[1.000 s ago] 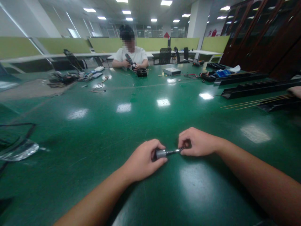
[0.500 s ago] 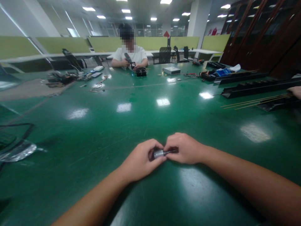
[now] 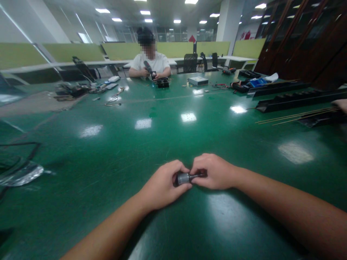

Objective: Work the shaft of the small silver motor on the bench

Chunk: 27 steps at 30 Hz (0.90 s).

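Low in the middle of the head view, a small silver-grey metal cylinder (image 3: 183, 178) with a thin dark stem (image 3: 195, 175) on its right end lies between my hands. My left hand (image 3: 164, 184) is curled around the cylinder, thumb on the near side and fingers on the far side. From the right, my right hand (image 3: 214, 171) pinches at the stem, its fingertips close to my left fingertips. The cylinder's left end sits in the shade of my left palm, and its exact kind cannot be made out.
Across the green table (image 3: 162, 144) sits a person (image 3: 150, 65) with a dark tool at a black box (image 3: 163, 83). Black metal channels (image 3: 292, 101), thin rods (image 3: 295, 116) and part of another person's hand (image 3: 341, 104) are at right. Clear plastic (image 3: 23, 175) lies left.
My hands stay almost in place. The gap between fingers and thumbs has widened a little, so more of the cylinder and stem shows.
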{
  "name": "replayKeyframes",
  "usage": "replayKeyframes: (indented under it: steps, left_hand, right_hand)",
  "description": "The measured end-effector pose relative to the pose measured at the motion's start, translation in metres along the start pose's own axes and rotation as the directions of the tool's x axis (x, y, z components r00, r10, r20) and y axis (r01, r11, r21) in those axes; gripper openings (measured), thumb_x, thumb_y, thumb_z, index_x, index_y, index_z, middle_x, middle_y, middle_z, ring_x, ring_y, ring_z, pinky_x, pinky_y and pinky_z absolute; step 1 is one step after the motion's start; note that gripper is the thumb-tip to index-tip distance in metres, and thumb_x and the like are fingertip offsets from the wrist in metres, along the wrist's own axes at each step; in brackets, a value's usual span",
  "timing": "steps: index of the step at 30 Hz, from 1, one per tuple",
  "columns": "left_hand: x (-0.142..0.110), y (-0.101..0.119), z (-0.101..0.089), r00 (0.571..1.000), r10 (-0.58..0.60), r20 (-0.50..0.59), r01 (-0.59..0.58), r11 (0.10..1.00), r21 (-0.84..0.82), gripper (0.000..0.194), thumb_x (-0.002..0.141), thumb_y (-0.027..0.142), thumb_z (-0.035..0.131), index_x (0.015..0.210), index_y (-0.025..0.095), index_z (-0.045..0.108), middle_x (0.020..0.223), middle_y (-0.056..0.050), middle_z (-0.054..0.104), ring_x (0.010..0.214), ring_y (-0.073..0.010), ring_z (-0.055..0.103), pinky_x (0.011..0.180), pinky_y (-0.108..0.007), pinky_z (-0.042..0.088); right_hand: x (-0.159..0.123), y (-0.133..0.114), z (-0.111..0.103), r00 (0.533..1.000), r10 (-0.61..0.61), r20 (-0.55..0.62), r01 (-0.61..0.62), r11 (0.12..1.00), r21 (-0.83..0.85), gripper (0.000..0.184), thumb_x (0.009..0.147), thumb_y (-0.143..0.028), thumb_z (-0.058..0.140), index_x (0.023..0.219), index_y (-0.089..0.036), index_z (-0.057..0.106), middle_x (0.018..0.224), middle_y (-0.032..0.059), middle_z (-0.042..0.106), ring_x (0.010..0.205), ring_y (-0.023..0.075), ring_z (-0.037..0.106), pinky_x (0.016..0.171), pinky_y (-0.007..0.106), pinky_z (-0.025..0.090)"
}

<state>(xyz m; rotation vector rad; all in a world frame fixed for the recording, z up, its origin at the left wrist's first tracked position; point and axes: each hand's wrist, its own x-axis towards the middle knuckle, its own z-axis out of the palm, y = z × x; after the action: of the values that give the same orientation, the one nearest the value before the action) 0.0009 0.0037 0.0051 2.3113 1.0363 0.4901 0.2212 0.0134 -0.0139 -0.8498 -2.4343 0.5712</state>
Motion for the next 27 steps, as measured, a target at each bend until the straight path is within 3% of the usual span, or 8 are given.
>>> replayKeyframes:
  steps: [27]
  left_hand:
    - [-0.0020,-0.0020,0.0005,1.000,-0.010,0.009,0.010,1.000,0.001,0.018,0.078,0.022,0.073,0.093,0.019,0.063,0.090,-0.002,0.064,0.084,-0.0197,0.060,0.075,-0.030,0.042]
  right_hand:
    - [-0.0018,-0.0004,-0.0056,1.000,0.002,0.027,-0.002,1.000,-0.009,0.007,0.076,-0.021,0.068,0.082,-0.016,0.070,0.074,0.0007,0.066,0.068,0.0131,0.059,0.068,0.026,0.043]
